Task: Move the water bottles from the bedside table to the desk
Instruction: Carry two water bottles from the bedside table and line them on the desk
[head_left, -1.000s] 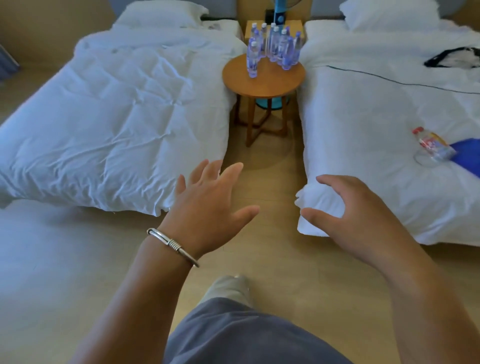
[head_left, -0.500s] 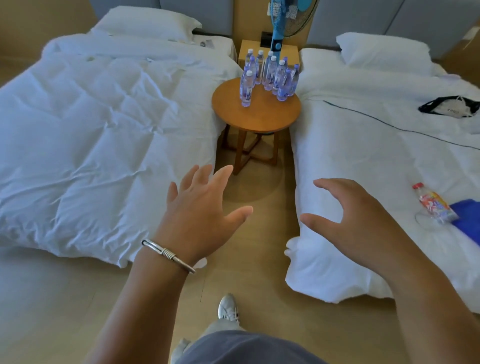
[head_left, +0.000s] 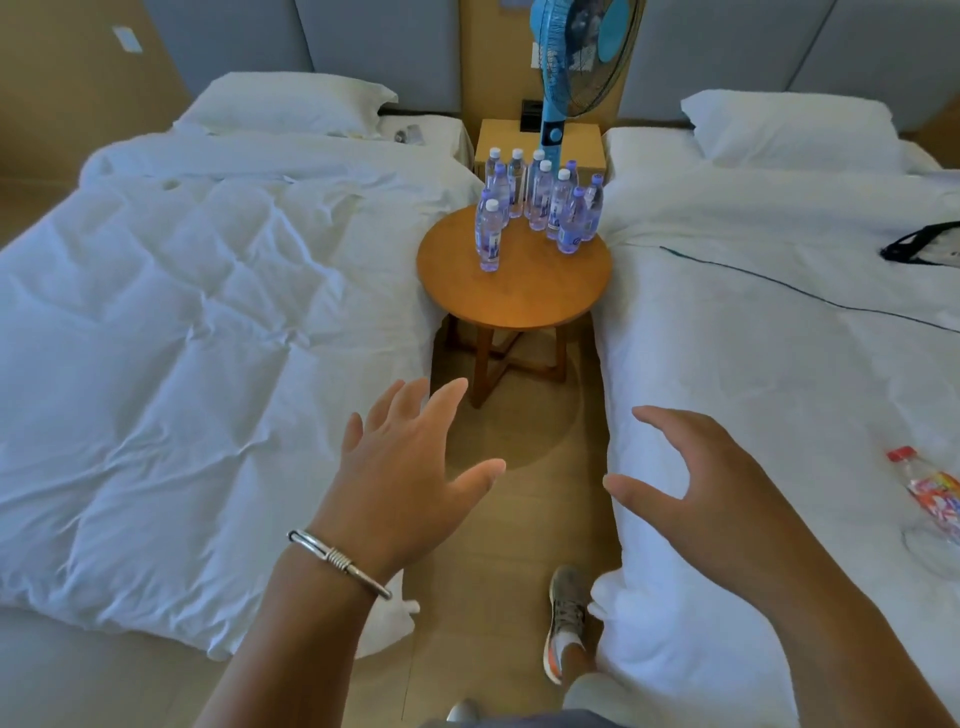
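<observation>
Closest to me, at six o'clock, my grey shoe (head_left: 566, 623) stands on the wooden floor (head_left: 483, 597) in the aisle between two beds. Just above it my left hand (head_left: 405, 473) reaches forward at about seven o'clock with fingers straight and spread, thumb out to the right, holding nothing; a silver bangle (head_left: 337, 561) sits on that wrist. My right hand (head_left: 696, 483) hangs at about five o'clock over the edge of the right bed (head_left: 779, 364), fingers loosely curved and apart, thumb pointing left, also holding nothing. On that bed at four o'clock lies a clear bottle with a red cap (head_left: 930, 493) on its side. The left bed (head_left: 182, 338) fills the nine o'clock side under a rumpled white duvet. Further on, near the centre, stands the round wooden table (head_left: 519, 291) between the beds, well apart from both hands. The water bottles (head_left: 540, 202) stand upright in a cluster on its far half, one of them a little forward at the left. Behind them at twelve o'clock is a square bedside cabinet (head_left: 504, 140) and a blue standing fan (head_left: 576, 57). A black cable (head_left: 779, 283) crosses the right bed at two o'clock, and a pillow (head_left: 789, 130) lies at its head.
</observation>
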